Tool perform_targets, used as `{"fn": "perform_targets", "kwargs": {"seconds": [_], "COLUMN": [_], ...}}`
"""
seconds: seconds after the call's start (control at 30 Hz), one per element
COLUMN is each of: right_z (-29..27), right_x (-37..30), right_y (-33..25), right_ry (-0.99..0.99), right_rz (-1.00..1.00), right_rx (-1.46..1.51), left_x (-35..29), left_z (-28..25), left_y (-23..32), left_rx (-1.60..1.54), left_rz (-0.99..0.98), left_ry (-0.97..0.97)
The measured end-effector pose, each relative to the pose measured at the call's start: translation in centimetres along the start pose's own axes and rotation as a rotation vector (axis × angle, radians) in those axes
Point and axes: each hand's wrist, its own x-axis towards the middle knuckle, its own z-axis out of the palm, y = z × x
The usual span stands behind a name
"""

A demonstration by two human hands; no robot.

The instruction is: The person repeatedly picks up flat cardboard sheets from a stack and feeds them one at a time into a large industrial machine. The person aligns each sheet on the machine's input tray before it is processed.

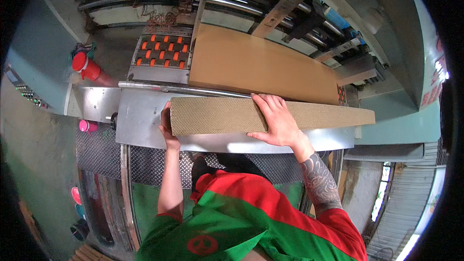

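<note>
A worker's two bare hands grip a long stack of corrugated board (215, 116) above a metal table (140, 133), the stack running along the tabletop's length and past its right edge. The left hand (168, 128) is clasped around the stack's left end, some fingers hidden behind it; the right hand (278, 121) straddles it around mid-length, fingertips over the far side, thumb at the near. From here I cannot tell whether the board also rests on the metal. Its upturned face is grey-tan, patterned with tiny fluted openings, narrowing toward the right in this view. Off the table's left edge stand a red container (99, 75) and, nearer the worker, a small pink container (87, 126), contents not visible. Beyond the far edge lie orange rollers (162, 46) and a flat brown sheet (256, 60).
</note>
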Motion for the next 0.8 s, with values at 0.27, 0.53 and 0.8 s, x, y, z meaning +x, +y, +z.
{"fn": "perform_targets", "kwargs": {"seconds": [0.27, 0.53, 0.8], "right_z": [0.1, -0.6, -9.4], "right_x": [0.7, 0.2, -5.0], "right_y": [0.3, -0.1, 1.6], "right_ry": [-0.047, -0.041, -0.001], "right_rz": [0.037, 0.032, -0.075], "right_rx": [0.018, 0.048, 0.044], "left_x": [0.0, 0.6, -2.9], "left_z": [-4.0, -4.7, 2.1], "left_y": [-12.5, -11.0, 3.0], "left_rx": [-0.602, 0.967, -0.342], "left_rz": [-0.137, 0.377, -0.534], "left_ry": [0.073, 0.084, 0.136]}}
